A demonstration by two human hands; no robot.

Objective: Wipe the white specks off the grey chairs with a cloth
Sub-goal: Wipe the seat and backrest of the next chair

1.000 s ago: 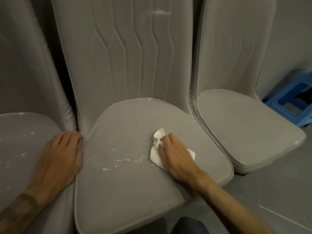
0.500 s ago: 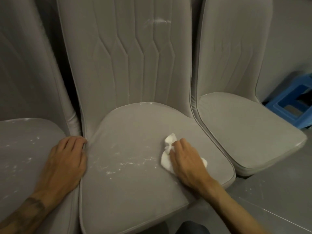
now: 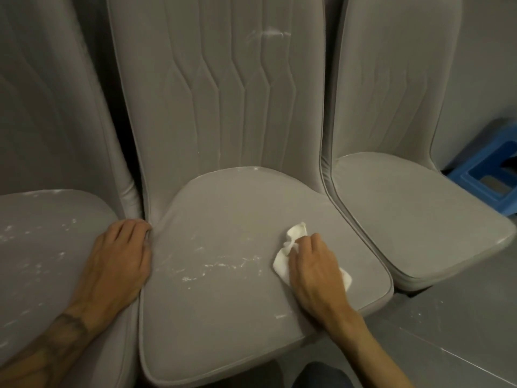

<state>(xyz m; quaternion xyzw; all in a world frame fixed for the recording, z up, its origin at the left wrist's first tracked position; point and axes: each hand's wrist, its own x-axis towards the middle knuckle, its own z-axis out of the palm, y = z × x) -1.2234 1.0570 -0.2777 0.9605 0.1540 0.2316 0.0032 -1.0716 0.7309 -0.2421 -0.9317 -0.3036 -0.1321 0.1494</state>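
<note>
One cloth (image 3: pixel 296 233), gripped by curled right fingers (image 3: pixel 312 243); left fingers (image 3: pixel 133 228) (relaxed) touch the middle chair (image 3: pixel 223 317).

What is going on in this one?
A person is cleaning a row of grey chairs. The right hand grips a white cloth and presses it on the middle chair's seat, just right of a streak of white specks not yet wiped. The left hand rests along that seat's left edge. The left chair's seat is speckled too.

blue stool (image 3: pixel 492 149): far right, by wall | grey floor (image 3: pixel 461 331): lower right
</note>
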